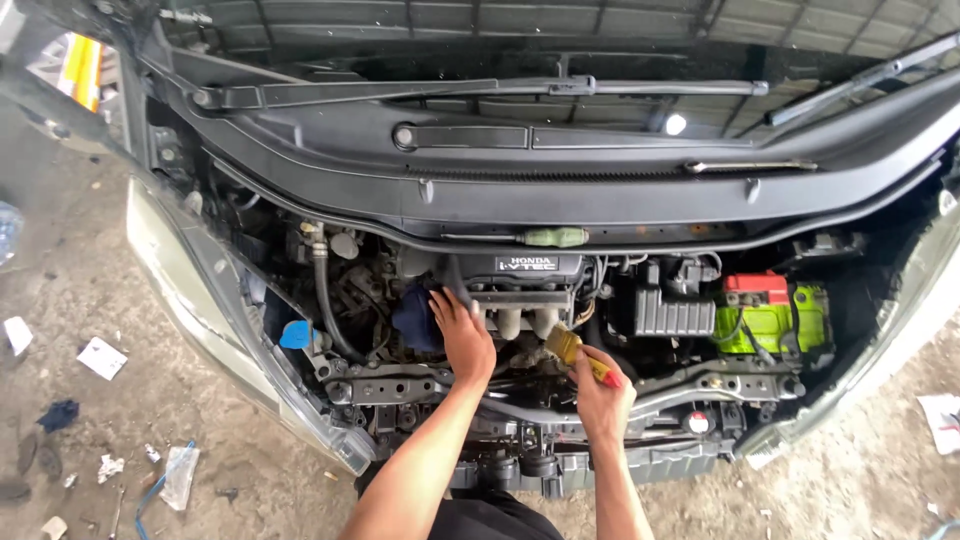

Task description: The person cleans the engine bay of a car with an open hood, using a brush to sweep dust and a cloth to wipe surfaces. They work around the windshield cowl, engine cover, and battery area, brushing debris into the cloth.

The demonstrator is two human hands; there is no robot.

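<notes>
1. The left hand (pixel 462 338) rests with its fingers spread on a dark blue cloth (pixel 415 318) inside the car's engine bay (pixel 650 400).
2. The right hand (pixel 600 398) holds a paintbrush (pixel 570 350) tight.
3. The brush's yellow bristles point at the engine (pixel 525 300), just right of the left hand.
</notes>
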